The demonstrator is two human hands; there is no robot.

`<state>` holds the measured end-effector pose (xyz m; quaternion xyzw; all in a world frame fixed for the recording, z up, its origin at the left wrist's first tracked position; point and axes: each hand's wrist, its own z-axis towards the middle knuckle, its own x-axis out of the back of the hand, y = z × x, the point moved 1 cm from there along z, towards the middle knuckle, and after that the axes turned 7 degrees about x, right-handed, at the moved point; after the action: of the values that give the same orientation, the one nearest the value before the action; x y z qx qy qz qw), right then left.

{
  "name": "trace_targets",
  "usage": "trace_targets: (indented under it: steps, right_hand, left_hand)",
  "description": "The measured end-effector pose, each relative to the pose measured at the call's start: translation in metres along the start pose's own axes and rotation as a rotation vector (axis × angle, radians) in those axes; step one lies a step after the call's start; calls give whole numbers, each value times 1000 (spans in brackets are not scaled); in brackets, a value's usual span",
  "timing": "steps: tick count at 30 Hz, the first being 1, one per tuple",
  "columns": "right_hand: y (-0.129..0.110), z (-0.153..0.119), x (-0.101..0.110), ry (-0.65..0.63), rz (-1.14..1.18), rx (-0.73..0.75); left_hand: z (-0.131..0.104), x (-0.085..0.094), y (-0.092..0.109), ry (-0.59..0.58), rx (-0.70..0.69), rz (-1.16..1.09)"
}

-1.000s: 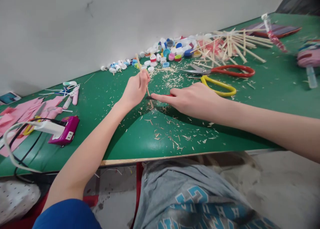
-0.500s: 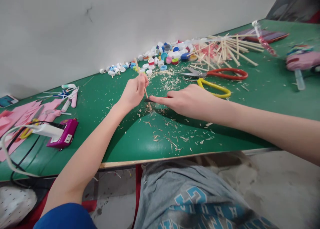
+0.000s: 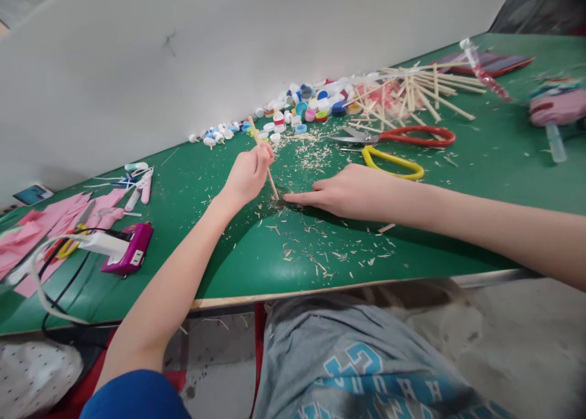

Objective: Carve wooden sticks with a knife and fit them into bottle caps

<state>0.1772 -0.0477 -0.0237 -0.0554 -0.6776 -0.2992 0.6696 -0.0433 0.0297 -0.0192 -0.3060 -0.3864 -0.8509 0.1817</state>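
Note:
My left hand (image 3: 248, 173) is closed around a thin wooden stick (image 3: 273, 184), which slants with its lower end at the green table. With the index finger stretched along it, my right hand (image 3: 350, 190) grips a small knife, mostly covered by the fingers. The knife's dark blade (image 3: 281, 203) is at the stick's lower tip; whether it touches the wood I cannot tell. Pale wood shavings (image 3: 315, 254) lie scattered under and around both hands. Beyond my right hand are red-handled scissors (image 3: 414, 136) and a yellow handle (image 3: 397, 165).
Bottle caps (image 3: 300, 110) are heaped along the wall, beside a pile of wooden sticks (image 3: 423, 92). At left lie a magenta power adapter (image 3: 132, 251) with cables and pink sheets (image 3: 46, 220). A pink glue gun (image 3: 556, 107) rests at right. The table's front edge (image 3: 274, 294) is near my lap.
The knife blade has slid down the stick to its lower tip, with my right hand moving slightly lower. My left hand keeps its hold. The whole view has shifted a little.

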Motion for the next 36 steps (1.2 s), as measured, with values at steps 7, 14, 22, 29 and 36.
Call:
trace_targets:
  steps: [7,14,22,29,36]
  right_hand:
    - [1,-2,3,44,-114,-68]
    - [0,3,3,67,-98,-74]
    - [-6,15,18,-60,-60,-107]
    - [-6,5,11,9,-26,-73]
    - [-12,7,9,-70,-106,-64]
  left_hand:
    - [0,2,-4,13,13,-41]
    - [1,-4,-7,8,44,-97]
    - [-1,-3,-5,29,58,-103]
    - [2,0,-4,51,20,-52]
    - [0,-3,-1,46,-1,-20]
